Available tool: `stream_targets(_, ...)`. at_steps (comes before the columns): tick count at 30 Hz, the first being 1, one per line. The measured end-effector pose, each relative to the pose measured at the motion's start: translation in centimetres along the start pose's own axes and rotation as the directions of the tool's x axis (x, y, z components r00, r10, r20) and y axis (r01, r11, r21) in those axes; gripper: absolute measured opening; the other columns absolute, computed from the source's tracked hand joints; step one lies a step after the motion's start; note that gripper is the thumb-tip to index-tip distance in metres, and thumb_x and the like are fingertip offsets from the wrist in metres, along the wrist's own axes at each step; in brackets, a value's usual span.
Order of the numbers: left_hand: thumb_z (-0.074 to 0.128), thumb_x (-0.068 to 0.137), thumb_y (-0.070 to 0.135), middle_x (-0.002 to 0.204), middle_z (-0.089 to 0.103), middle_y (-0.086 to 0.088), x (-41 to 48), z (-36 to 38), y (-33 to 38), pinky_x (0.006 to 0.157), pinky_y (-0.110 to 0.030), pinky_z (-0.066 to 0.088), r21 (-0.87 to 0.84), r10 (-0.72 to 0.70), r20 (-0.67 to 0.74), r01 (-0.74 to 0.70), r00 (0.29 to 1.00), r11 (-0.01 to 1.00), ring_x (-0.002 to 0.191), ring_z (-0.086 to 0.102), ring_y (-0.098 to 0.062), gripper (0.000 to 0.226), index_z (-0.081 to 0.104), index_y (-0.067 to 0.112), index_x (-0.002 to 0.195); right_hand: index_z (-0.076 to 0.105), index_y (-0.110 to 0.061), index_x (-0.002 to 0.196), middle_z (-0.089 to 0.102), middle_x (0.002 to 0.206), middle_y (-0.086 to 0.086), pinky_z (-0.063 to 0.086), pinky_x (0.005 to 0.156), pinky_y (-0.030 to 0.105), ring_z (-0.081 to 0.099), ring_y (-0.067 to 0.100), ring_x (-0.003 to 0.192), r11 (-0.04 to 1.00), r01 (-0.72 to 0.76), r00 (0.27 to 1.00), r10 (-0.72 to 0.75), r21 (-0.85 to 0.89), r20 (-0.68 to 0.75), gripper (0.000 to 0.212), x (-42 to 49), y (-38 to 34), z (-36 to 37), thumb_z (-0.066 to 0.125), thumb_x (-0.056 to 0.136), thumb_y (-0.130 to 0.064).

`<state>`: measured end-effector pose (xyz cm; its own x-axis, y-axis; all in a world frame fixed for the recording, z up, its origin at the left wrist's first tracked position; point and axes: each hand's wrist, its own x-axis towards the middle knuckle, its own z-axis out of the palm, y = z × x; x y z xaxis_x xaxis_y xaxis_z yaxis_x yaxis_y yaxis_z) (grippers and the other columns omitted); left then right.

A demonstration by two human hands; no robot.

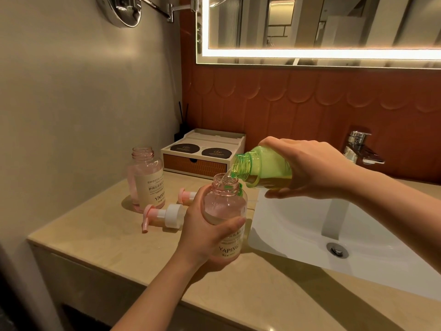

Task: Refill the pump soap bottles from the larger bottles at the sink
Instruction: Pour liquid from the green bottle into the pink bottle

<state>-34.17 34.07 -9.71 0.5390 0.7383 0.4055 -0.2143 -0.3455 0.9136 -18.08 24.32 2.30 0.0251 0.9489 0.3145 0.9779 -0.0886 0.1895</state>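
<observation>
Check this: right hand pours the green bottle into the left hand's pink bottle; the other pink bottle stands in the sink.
Not in the sink: the head view shows the other pink bottle on the counter, by the wall. The rest holds.

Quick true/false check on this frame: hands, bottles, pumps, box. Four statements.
1. The right hand tilts the green bottle and pours into the pink bottle. True.
2. The left hand lies flat on the counter. False: its fingers grip the pink bottle.
3. The second pink bottle has its pump on. False: its neck is open, and two pumps lie on the counter.
4. A box with a drawer stands by the back wall. True.
</observation>
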Motion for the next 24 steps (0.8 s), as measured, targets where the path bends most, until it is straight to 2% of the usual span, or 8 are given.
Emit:
stream_targets(5,0.077,0.067,0.007,0.097,0.054,0.026,0.02,0.02,0.09,0.066,-0.008,0.045,0.012,0.001,0.002,-0.001,1.000,1.000,0.088,0.057,0.005,0.054,0.047,0.035,0.102,0.028,-0.032,0.136,0.054,0.122,-0.008,0.051,0.070,0.022,0.048,0.007,0.092,1.000,0.002,1.000,-0.002,-0.014,0.000,0.083,0.04,0.10,-0.13,0.070,0.070,-0.057)
stream_targets(10,0.077,0.066,0.006,0.092,0.056,0.026,0.03,-0.05,-0.07,0.062,-0.004,0.047,0.014,0.002,0.003,-0.002,1.000,1.000,0.083,0.057,0.017,0.053,0.048,0.035,0.100,0.029,-0.032,0.136,0.054,0.121,-0.009,0.044,0.066,0.018,0.046,0.006,0.090,1.000,0.002,1.000,-0.002,-0.016,0.004,0.082,0.08,0.15,-0.25,0.070,0.069,-0.057)
stream_targets(20,0.077,0.066,0.004,0.085,0.057,0.031,0.06,-0.07,-0.28,0.060,-0.004,0.046,0.027,-0.001,-0.008,0.002,1.000,1.000,0.081,0.058,0.017,0.055,0.048,0.034,0.102,0.029,-0.032,0.135,0.055,0.120,-0.008,0.052,0.071,0.026,0.056,0.013,0.097,0.999,0.000,1.000,0.000,-0.045,-0.003,0.082,0.07,0.02,-0.41,0.070,0.068,-0.057)
stream_targets(24,0.078,0.066,0.005,0.091,0.058,0.026,0.11,-0.03,-0.28,0.063,-0.008,0.047,0.026,-0.010,-0.009,0.011,1.000,1.000,0.085,0.060,0.011,0.058,0.048,0.034,0.106,0.028,-0.031,0.136,0.055,0.122,-0.007,0.053,0.072,0.028,0.056,0.013,0.098,0.998,-0.002,1.000,0.002,-0.064,-0.001,0.083,0.13,0.04,-0.61,0.070,0.069,-0.057)
